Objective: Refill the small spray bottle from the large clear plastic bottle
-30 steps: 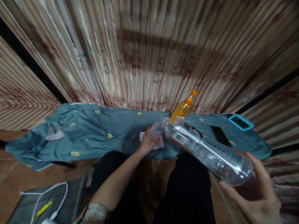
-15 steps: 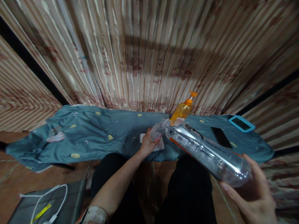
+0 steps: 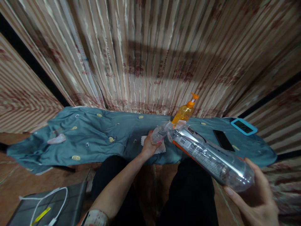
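My right hand point(image 3: 260, 197) grips the base of a large clear plastic bottle point(image 3: 209, 157) with an orange-edged label, tilted so its neck points left and up. In my left hand point(image 3: 150, 147) is a small clear plastic bottle point(image 3: 161, 133), its narrow end leaning towards the large bottle's mouth. The two mouths meet or nearly meet; I cannot tell if they touch. A white napkin point(image 3: 161, 149) lies on the cloth under my left hand. Just behind the mouths stands an orange pump bottle point(image 3: 183, 113) holding yellow-orange liquid.
A teal patterned cloth point(image 3: 124, 131) covers the narrow table. To the right lie a black phone point(image 3: 223, 140) and a blue-framed device point(image 3: 244, 126). A crumpled pale wrapper point(image 3: 56, 138) is at left. A stool point(image 3: 72, 204) with a white cable point(image 3: 66, 201) stands lower left. A striped curtain point(image 3: 145, 62) hangs behind.
Hardly anything differs. The whole view has shifted slightly, and both hands keep the same hold on the two bottles.
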Available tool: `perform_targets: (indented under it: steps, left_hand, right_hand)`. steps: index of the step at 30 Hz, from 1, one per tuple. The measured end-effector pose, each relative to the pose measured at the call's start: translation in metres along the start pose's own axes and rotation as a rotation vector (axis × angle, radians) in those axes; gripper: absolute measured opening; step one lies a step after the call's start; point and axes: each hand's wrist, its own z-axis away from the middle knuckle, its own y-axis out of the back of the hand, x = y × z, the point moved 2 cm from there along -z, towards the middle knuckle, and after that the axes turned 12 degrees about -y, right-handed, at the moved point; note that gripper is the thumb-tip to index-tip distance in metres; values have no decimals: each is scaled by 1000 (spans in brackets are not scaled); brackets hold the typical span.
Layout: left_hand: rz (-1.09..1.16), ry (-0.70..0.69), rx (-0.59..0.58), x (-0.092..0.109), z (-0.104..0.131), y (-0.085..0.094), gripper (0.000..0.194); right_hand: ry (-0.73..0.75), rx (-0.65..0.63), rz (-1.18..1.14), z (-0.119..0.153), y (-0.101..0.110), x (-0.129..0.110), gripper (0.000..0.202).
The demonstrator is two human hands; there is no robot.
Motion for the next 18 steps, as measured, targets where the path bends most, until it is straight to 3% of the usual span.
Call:
perform_targets:
  steps: [9, 13, 18]
  left_hand:
    - [4, 16, 1, 3, 0, 2, 57]
    - [-10, 23, -2, 5, 0, 2, 56]
    - [-23, 48, -13, 8, 0, 2, 57]
  right_hand:
    - [-59, 20, -19, 10, -4, -18, 105]
    - [-30, 1, -28, 10, -4, -12, 102]
    - [-113, -30, -111, 4, 0, 7, 104]
